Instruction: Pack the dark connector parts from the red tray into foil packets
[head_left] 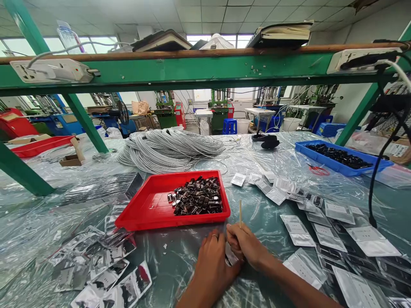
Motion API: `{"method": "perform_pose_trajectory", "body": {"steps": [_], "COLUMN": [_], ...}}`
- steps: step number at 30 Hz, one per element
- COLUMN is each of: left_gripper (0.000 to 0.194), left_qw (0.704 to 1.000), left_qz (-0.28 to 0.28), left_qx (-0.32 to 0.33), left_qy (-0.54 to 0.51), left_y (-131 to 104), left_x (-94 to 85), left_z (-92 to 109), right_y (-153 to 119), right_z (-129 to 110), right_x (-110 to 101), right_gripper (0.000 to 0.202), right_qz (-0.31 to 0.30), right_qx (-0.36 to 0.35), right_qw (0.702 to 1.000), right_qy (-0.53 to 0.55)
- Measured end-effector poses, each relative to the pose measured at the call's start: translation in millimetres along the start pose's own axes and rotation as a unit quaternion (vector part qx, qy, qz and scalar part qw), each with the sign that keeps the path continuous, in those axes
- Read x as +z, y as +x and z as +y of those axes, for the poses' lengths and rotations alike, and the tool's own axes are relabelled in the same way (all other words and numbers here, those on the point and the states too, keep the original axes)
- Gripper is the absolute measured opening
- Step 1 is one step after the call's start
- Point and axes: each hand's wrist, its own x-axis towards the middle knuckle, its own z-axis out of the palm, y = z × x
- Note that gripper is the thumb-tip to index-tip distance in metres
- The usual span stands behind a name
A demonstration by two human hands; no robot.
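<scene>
My right hand is closed around a thin, pale stick, whose upper end points up out of the fist. Close beside it, my left hand lies on the table with its fingers stretched forward and its thumb out to the right. Between the two hands shows part of a small clear packet with something dark in it; the hands hide the rest. Just beyond my fingers stands a red tray with a heap of small, shiny dark parts in its right side.
Small clear packets with white cards spread over the right side. More silvery packets lie at the left. Behind the tray rests a grey cable coil. A blue tray holds black pieces. A green shelf beam crosses above.
</scene>
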Motion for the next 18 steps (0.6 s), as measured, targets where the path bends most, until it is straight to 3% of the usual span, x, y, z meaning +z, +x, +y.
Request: {"method": "perform_pose_trajectory", "body": {"steps": [3, 7, 11, 18], "left_gripper": [0.067, 0.070, 0.079, 0.049], "left_qw": [1.000, 0.999, 1.000, 0.998], "left_qz": [-0.018, -0.023, 0.002, 0.022], "left_qx": [0.000, -0.008, 0.008, 0.037], "left_qy": [0.003, 0.032, 0.002, -0.039], "left_y": [-2, -6, -4, 3], "left_x": [-2.6, -5.2, -0.7, 9.2], "left_z": [-2, -3, 0, 0], "right_y": [3, 13, 23, 29], "right_z": [-10, -18, -11, -1], "right_x": [-6, -17, -19, -14], "right_gripper": [0.045, 0.047, 0.049, 0.049], "right_qz": [-0.026, 0.003, 0.028, 0.056], "right_qx": [0.002, -0.090, -0.121, -0.142], "right_qw": [0.998, 0.981, 0.977, 0.975], "right_qy": [0.064, 0.169, 0.173, 0.164]}}
